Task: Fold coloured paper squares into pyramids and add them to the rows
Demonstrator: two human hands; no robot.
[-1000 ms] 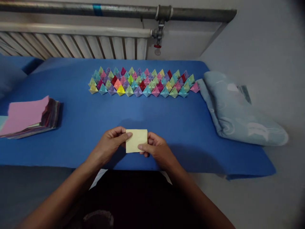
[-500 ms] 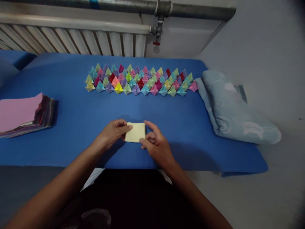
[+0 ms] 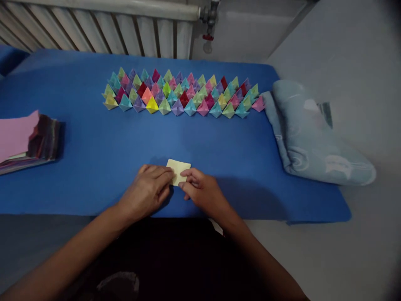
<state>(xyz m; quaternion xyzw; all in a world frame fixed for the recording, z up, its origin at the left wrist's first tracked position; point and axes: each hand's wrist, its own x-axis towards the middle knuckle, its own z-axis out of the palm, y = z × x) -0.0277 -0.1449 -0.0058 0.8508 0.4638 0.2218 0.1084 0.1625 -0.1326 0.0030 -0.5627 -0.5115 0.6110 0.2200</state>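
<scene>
A small pale yellow square of folded paper (image 3: 178,167) is between my hands, at or just above the blue surface. My left hand (image 3: 147,188) lies over its left side, fingers together and their tips pressing on the paper; the thumb is mostly hidden underneath. At the paper's right edge, my right hand (image 3: 206,190) pinches the lower corner between thumb and curled fingers. Beyond the hands, several rows of small folded paper boats (image 3: 177,108) in many colours stand close together.
A stack of coloured paper (image 3: 19,136), pink on top, lies at the left on the blue-covered table (image 3: 103,142). A folded grey-blue blanket (image 3: 313,138) rests at the right against the wall. Behind the table are a white radiator (image 3: 144,35) and a red valve handle (image 3: 207,37).
My left hand has turned over, from holding the paper's left edge with the thumb on top to laying its fingers across it. The right fingers have curled in, and the view has tilted downward.
</scene>
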